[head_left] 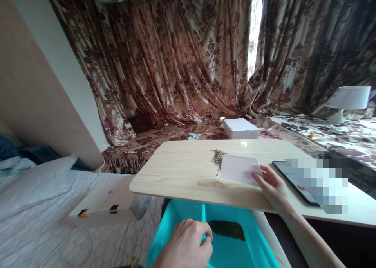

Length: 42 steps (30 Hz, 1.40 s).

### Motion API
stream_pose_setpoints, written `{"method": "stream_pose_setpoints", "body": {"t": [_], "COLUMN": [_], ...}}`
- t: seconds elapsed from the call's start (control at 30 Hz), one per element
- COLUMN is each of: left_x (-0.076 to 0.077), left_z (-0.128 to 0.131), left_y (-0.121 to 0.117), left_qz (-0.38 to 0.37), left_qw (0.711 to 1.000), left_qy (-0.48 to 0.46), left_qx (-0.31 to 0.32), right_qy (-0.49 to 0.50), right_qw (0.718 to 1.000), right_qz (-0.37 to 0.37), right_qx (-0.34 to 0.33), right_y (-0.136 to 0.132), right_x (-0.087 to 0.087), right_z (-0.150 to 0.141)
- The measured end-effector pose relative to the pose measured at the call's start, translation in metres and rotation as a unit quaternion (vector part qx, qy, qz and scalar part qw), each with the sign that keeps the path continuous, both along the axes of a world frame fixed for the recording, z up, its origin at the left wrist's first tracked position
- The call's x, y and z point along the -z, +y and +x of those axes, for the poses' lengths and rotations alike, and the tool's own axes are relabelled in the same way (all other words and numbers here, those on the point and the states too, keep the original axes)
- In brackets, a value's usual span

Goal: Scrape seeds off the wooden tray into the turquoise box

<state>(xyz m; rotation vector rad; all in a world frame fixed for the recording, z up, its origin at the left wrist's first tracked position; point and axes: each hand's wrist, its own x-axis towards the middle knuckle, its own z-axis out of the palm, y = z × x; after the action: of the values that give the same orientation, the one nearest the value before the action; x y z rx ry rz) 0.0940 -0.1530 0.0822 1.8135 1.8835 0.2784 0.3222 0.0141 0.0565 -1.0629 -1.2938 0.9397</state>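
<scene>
My right hand (272,184) pinches the right edge of a flat white rounded plate-like piece (239,168), thumb on top. It lies low over the light wooden tabletop (173,162). At its left edge is a small heap of greenish-brown dried bits (219,157), with a few crumbs scattered in front. My left hand (188,242) is closed on the middle divider of a turquoise plastic bin (226,256), below the table's near edge. In the bin's right compartment lies a dark green layer of fine bits (227,229). My left hand covers part of the left compartment.
A dark phone (293,182), partly blurred out, lies on the table to the right. Behind the table stands a white box (241,128). A white carton (108,201) rests on the bed at left. A lamp (346,99) stands far right, before patterned curtains.
</scene>
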Motion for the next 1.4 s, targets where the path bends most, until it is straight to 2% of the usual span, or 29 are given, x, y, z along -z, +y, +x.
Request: {"method": "stream_pose_setpoints", "body": {"t": [0.1,0.23,0.53,0.7,0.8,0.97,1.17,1.23,1.4], "left_x": [-0.002,-0.003,-0.001,-0.003,-0.004,-0.004,-0.006,-0.006,-0.007], "left_z": [0.0,-0.001,-0.004,-0.006,-0.007,-0.007,-0.009,-0.008,0.0], "left_y": [0.001,-0.001,-0.004,-0.003,-0.003,-0.005,-0.004,-0.004,0.0], "left_qz": [-0.008,-0.004,0.005,0.004,0.002,0.006,0.009,0.01,0.006], "left_qw": [1.0,1.0,1.0,1.0,1.0,1.0,1.0,1.0,0.999], "left_qy": [-0.002,-0.004,-0.007,-0.003,0.0,0.001,0.0,0.002,0.022], "left_qx": [-0.001,-0.001,-0.003,-0.001,-0.002,0.006,0.011,0.016,0.034], "right_qy": [-0.014,-0.018,-0.001,-0.001,-0.004,-0.034,-0.051,-0.046,-0.026], "right_qw": [1.0,1.0,0.999,1.0,1.0,0.998,0.99,0.992,0.999], "right_qz": [0.007,0.013,0.007,-0.003,-0.011,-0.013,-0.023,-0.021,0.0], "right_qx": [0.026,0.02,-0.049,-0.014,-0.021,-0.053,-0.13,-0.113,0.024], "right_y": [-0.009,-0.017,-0.014,-0.012,-0.012,-0.025,-0.036,-0.035,-0.022], "right_x": [0.002,0.002,0.013,0.006,0.002,0.0,0.005,0.004,-0.001], "right_z": [0.006,0.008,0.001,-0.005,-0.009,-0.012,-0.001,0.005,0.017]}}
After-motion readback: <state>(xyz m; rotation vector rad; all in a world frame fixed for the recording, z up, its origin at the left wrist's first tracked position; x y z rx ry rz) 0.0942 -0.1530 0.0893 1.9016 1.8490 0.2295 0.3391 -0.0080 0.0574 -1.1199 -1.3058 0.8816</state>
